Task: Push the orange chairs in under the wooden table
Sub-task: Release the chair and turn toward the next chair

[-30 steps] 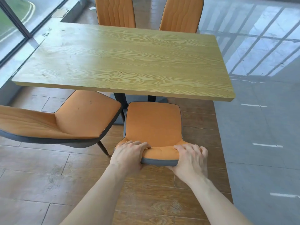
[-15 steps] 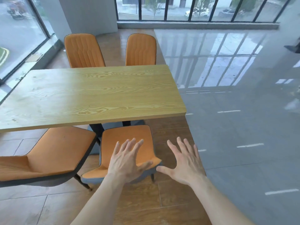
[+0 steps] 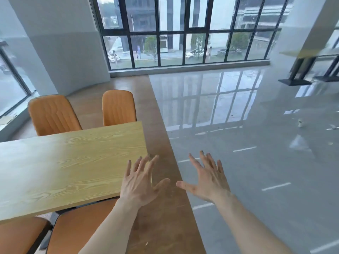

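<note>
Head view showing both hands, left (image 3: pixel 141 182) and right (image 3: pixel 207 178), hovering spread and empty; reaching left, gripping the next chair (image 3: pixel 20 237) low, sliding it squarely under the table (image 3: pixel 64 167).

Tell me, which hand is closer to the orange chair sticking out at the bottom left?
Left. The left hand hovers open by the table corner, nearer that chair; the right hand is over the grey floor.

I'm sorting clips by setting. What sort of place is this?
Probably a canteen or café-style hall: a wooden table with matching orange chairs, tall windows onto a street, and a glossy grey floor.
</note>
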The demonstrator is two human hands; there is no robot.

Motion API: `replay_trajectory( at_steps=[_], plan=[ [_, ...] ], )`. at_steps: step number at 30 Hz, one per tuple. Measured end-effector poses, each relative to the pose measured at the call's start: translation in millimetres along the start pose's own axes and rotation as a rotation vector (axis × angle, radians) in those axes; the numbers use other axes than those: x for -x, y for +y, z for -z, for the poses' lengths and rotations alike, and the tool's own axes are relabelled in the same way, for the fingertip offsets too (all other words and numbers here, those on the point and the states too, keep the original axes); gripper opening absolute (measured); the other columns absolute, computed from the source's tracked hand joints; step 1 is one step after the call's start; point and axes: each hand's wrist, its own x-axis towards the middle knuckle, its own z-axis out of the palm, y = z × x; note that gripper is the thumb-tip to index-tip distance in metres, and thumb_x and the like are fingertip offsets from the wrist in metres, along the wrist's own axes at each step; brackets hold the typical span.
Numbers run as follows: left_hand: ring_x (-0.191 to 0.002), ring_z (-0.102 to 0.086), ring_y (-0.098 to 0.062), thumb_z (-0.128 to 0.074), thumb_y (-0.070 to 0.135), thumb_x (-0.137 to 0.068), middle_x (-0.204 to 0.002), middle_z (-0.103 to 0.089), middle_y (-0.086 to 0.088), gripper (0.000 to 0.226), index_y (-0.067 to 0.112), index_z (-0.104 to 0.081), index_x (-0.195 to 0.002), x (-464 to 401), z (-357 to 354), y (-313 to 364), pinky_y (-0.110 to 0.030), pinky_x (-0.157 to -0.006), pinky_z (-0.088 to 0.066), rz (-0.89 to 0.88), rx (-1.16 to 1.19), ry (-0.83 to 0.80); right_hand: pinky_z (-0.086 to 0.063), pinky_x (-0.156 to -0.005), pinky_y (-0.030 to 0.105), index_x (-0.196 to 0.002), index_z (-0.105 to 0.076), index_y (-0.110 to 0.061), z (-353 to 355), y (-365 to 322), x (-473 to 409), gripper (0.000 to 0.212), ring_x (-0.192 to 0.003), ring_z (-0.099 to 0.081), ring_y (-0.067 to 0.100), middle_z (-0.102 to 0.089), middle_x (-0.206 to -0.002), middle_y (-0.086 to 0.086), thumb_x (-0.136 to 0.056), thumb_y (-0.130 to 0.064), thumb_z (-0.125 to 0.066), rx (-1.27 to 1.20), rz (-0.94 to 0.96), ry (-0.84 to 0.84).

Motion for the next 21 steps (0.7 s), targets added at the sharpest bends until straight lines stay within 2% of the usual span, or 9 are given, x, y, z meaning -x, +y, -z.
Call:
replay_trajectory(
  at_steps=[4,9,13,18,21],
  plan=[
    [-0.152,-0.004,-0.021,-0.018,0.091,-0.080,-0.167,-0.011,0.003,0.090,0.045,0.000,-0.154,-81.4,-5.8,28.3,-0.049,-0.122,0.005,-0.002,-0.009,0.044,0.005,-0.125,0.056,-0.159,0.009,-0.043,30.7,44.1,-64.8,0.119,-0.156,0.015,0.025,0.015,-0.171,0.002,-0.064,-0.105,-0.028,0.001,0.010,0.046],
    [-0.152,-0.004,-0.022,-0.025,0.090,-0.082,-0.166,-0.012,0.003,0.089,0.045,0.000,-0.154,-201.5,-29.8,34.1,-0.050,-0.123,0.004,-0.003,-0.015,0.084,0.008,-0.125,0.054,-0.159,0.009,-0.044,50.6,84.2,-178.5,0.127,-0.156,0.018,0.023,0.018,-0.170,0.000,-0.052,-0.110,-0.012,-0.011,0.028,0.118],
    [-0.152,-0.001,-0.022,-0.024,0.090,-0.080,-0.167,-0.010,0.002,0.090,0.045,0.000,-0.154,-315.0,-37.9,25.2,-0.050,-0.122,0.004,0.023,0.020,0.091,0.009,-0.125,0.054,-0.159,0.009,-0.044,74.1,107.9,-291.0,0.125,-0.156,0.018,0.023,0.018,-0.170,0.000,-0.055,-0.109,-0.015,0.038,0.033,0.128],
    [-0.152,0.001,-0.022,-0.024,0.090,-0.079,-0.167,-0.010,0.001,0.092,0.044,0.000,-0.154,-455.4,-29.7,5.2,-0.052,-0.122,0.006,0.054,0.009,0.120,0.010,-0.124,0.052,-0.158,0.012,-0.044,108.9,128.2,-424.7,0.126,-0.155,0.019,0.023,0.019,-0.170,-0.001,-0.053,-0.109,-0.010,0.052,0.032,0.151],
    [-0.152,0.001,-0.023,-0.020,0.091,-0.078,-0.167,-0.008,0.001,0.093,0.044,0.001,-0.154,-527.6,-31.7,-4.9,-0.053,-0.122,0.005,0.061,-0.009,0.132,0.010,-0.125,0.053,-0.158,0.012,-0.044,120.1,138.9,-496.9,0.122,-0.155,0.020,0.022,0.020,-0.170,-0.001,-0.058,-0.108,-0.016,0.041,0.032,0.140]
  ],
)
